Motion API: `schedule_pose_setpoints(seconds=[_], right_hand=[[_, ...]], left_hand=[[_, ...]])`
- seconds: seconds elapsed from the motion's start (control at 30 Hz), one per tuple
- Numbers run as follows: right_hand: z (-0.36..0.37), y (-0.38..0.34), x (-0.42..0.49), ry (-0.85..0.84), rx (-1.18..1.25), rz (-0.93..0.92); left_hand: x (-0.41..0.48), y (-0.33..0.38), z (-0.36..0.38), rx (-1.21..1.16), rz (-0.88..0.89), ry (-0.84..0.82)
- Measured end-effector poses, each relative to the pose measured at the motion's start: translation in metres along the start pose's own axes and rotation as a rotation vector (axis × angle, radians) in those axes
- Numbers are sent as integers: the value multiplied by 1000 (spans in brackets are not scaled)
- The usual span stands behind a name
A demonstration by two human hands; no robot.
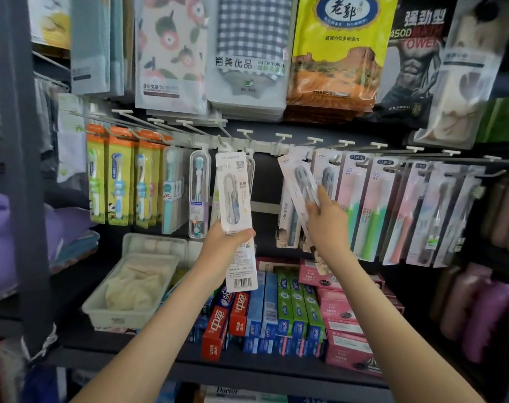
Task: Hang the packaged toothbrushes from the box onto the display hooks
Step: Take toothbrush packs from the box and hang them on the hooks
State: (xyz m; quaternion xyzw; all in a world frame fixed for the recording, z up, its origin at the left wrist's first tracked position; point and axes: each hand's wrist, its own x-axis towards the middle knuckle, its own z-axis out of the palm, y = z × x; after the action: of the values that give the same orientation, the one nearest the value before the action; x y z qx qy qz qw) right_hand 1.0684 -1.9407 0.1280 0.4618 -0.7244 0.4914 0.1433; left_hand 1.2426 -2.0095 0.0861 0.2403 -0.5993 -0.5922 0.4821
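Your left hand [224,242] grips a white toothbrush pack [235,199]: thumb across the front, fingers curled behind its lower half. The pack is upright, printed back facing you, barcode end hanging below the hand. Its top edge is just below the display hooks [283,138], in front of a clear-cased brush [199,193]. Can't tell if the hole is on a prong.

Your right hand [327,219] holds a second pack [295,175], tilted with its top leaning left. The fingers are closed on its lower part, one finger lying up along the front. Its top is at hook level; can't tell if it's threaded. Another of the same brand hangs just behind it.

Right of that hand hang pink-and-green brush packs [361,205], touching edge to edge. Orange-topped kids' packs [116,175] hang at far left. On the shelf below are toothpaste boxes [276,309] and, to their left, a white tray [101,303]. Bath towel packs [334,53] hang above.
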Motion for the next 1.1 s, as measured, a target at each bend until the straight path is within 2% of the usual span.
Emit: schedule_pose_setpoints(seconds=[0.37,0.47,0.53,0.63,0.8,1.1], right_hand=[[18,-8,6,23,-3,113],[14,-10,14,48,-192,87],[7,-6,17,77,-297,-16],[-9,7,13,78,-172,-110],[-34,24,3,72,135,-26],[-46,25,9,-11,142,-10]], left_hand=[[-4,-7,-15,68,0,-69],[-5,-11,-24,112,3,-98],[-7,-14,-29,120,-1,-108],[-7,-17,-33,151,5,-121],[-5,-17,-28,152,23,-143],[5,-13,11,102,10,-204]])
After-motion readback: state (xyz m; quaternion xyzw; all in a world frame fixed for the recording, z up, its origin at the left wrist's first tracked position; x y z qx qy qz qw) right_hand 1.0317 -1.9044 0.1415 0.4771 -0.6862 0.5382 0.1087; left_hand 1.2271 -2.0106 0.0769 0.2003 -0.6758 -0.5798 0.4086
